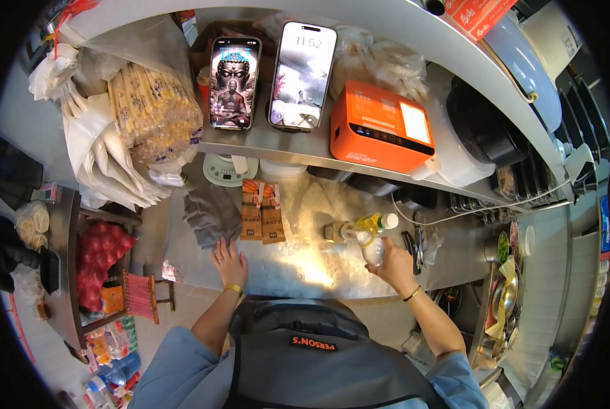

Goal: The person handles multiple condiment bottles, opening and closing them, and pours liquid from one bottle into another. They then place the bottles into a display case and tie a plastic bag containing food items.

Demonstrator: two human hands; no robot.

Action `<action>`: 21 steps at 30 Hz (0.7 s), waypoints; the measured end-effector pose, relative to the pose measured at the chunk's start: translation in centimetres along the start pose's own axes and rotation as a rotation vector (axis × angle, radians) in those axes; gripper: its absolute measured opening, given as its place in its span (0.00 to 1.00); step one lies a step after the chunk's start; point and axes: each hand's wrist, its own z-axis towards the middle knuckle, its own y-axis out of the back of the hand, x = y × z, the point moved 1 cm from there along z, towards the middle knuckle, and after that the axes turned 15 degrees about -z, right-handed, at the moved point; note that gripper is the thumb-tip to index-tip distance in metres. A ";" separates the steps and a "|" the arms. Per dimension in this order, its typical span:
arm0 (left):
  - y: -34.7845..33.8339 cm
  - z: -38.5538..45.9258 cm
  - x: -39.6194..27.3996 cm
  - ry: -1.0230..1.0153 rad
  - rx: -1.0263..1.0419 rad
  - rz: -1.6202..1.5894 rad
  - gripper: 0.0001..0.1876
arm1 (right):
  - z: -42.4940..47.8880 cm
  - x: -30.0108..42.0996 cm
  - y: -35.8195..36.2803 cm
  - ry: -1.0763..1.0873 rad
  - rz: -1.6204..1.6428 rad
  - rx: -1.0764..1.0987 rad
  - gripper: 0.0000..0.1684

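Note:
My right hand (396,265) is closed around a small clear bottle (372,250) with a white top, near the right part of the steel counter (294,271). Just behind it are a bottle of yellow liquid (369,223) with a white cap and a squat glass bottle (337,231). My left hand (231,266) lies palm down on the counter, its fingertips at the lower edge of a crumpled grey cloth (212,217). Two brown-and-orange packets (262,212) lie side by side to the right of the cloth.
Above the counter, a steel shelf (289,148) holds two upright phones (302,76), an orange device (381,128) and bagged chopsticks (151,107). A green kitchen scale (228,171) stands beneath. Black-handled tools (412,250) lie right of my right hand; a red stool (140,295) stands at left.

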 end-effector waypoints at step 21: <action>-0.2 0.2 0.0 0.011 -0.004 0.020 0.27 | 0.2 -0.1 0.4 -0.009 0.024 0.071 0.32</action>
